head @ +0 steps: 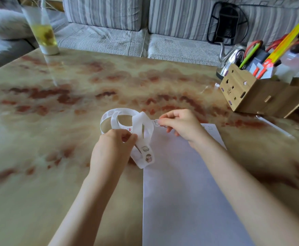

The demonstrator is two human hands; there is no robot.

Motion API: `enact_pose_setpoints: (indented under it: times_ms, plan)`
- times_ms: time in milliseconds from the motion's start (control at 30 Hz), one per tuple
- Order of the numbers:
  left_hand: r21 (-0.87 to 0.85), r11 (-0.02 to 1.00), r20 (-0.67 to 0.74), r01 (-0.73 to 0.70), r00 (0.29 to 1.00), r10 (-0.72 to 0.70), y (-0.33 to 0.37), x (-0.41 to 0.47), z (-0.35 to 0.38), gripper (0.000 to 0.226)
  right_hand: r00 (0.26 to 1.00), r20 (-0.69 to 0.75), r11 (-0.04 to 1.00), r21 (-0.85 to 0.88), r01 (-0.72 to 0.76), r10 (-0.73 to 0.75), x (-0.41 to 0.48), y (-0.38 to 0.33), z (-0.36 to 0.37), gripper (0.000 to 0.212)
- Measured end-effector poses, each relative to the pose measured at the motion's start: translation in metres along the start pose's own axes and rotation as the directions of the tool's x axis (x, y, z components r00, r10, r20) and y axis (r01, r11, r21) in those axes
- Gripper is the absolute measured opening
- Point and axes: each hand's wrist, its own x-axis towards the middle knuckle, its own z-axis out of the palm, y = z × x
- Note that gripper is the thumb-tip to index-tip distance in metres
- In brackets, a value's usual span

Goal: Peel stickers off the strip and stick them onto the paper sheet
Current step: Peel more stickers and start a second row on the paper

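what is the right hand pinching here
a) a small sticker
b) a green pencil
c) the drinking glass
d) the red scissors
a: the right hand pinches a sticker in its fingertips by the far left corner of the paper sheet, while the left hand holds the sticker strip.

Left hand: forearm extended, fingers curled, thumb and forefinger pinching strip. Right hand: forearm extended, palm down, fingertips pinching sticker. Arms: bare, converging forward.
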Motion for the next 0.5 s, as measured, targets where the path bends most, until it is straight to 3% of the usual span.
enact_pose_setpoints:
  times_ms: [133,500]
  plan:
    - [-0.036,0.999,0.025,0.019,1.000,-0.018,0.000,0.003,-0.003,0.026,0.999,0.049,0.961,0.276,-0.025,0.012,0.005,-0.005,0.007,0.004]
    - [-0.075,0.996,-0.038,0.043,0.998,-0.046,-0.002,0.007,-0.026,0.021,0.975,0.222,0.927,0.365,-0.088,0.005,0.029,-0.042,0.057,0.012]
